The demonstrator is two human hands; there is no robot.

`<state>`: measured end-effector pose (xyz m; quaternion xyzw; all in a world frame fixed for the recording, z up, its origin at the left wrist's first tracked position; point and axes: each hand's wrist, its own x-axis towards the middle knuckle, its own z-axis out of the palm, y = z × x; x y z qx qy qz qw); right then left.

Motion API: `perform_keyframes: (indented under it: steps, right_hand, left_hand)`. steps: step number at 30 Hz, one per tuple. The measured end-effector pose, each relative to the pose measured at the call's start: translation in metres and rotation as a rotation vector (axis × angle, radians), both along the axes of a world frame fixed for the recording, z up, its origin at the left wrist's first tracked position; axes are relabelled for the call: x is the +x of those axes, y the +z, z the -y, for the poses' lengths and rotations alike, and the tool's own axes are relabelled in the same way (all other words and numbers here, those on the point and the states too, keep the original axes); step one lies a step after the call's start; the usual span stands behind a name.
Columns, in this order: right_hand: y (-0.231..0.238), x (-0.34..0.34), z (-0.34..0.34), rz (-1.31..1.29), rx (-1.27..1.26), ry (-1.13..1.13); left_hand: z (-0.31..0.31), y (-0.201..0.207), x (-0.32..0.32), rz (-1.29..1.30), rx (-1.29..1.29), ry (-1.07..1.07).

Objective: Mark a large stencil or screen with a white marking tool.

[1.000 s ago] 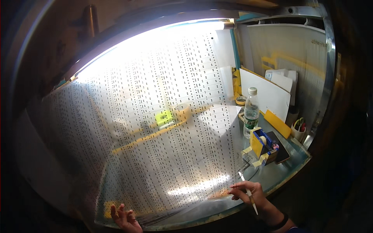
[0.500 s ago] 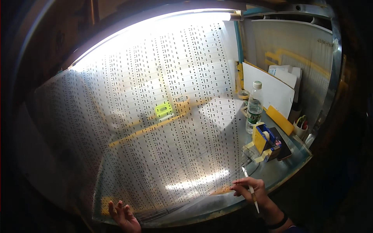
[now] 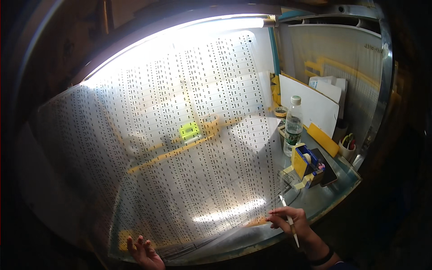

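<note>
We seem to be handling the dotted clear film point(image 3: 225, 180), spread over the tabletop point(image 3: 332, 194) toward the far lamp point(image 3: 252, 22); shifting it calls for an even hold. Our right hand's point(image 3: 299, 223) grip clamps a slim white tool point(image 3: 294, 233); our left's point(image 3: 146, 255), near left, we cannot tell. A bottle point(image 3: 294, 123) stands right.

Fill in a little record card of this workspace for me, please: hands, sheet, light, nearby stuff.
Left hand: left hand half-curled at the sheet's lower left; grip unclear
Right hand: right hand holding a slim white pen-like tool
Sheet: large see-through film, covered in small dark marks
Light: bright tube lamp along the top
Right side: capped clear plastic bottle, blue-and-yellow tape dispenser, white cup holding tools
</note>
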<state>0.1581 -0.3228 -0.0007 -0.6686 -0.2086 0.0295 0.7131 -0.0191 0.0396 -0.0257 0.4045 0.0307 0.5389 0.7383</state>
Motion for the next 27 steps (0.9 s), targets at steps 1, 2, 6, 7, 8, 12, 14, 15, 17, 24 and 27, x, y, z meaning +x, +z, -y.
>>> perform_keyframes:
  steps: [1,2,6,7,8,12,14,15,17,24,27]
  right_hand:
    - [0.0005,-0.0002,-0.0003,0.000,0.005,-0.001]
    - [0.0007,-0.0002,-0.0006,0.001,0.010,-0.002]
    - [-0.0014,0.0009,-0.0009,0.038,0.000,-0.008]
    - [-0.0030,0.0017,-0.0009,0.046,-0.004,-0.010]
    - [-0.0043,0.0018,-0.0009,0.055,-0.009,-0.013]
    - [-0.0065,0.0022,-0.0004,0.047,0.013,-0.014]
    - [-0.0054,0.0018,0.0000,0.052,0.012,-0.013]
    - [-0.0051,0.0017,0.0004,0.043,0.004,-0.010]
    - [-0.0044,0.0014,0.0008,0.027,-0.012,-0.006]
    - [-0.0012,-0.0009,-0.0004,-0.001,0.008,-0.009]
    - [-0.0003,-0.0009,-0.0005,0.013,-0.001,-0.013]
  left_hand:
    - [0.0000,-0.0001,-0.0001,0.001,0.003,-0.004]
    - [0.0000,0.0000,-0.0002,0.001,0.005,-0.008]
    - [0.0008,0.0013,-0.0005,0.000,-0.005,-0.007]
    - [0.0010,0.0018,-0.0005,-0.007,-0.006,-0.004]
    - [0.0012,0.0023,-0.0005,-0.013,-0.008,0.000]
    - [0.0016,0.0017,0.0007,-0.008,-0.002,0.001]
    - [0.0006,0.0005,0.0012,0.006,-0.003,0.001]
    - [0.0003,0.0003,0.0012,0.016,0.007,-0.005]
    - [-0.0001,0.0006,0.0015,0.035,0.027,-0.016]
    - [0.0018,0.0013,-0.0004,-0.003,0.010,0.017]
    - [0.0028,0.0018,-0.0014,-0.032,-0.010,0.047]
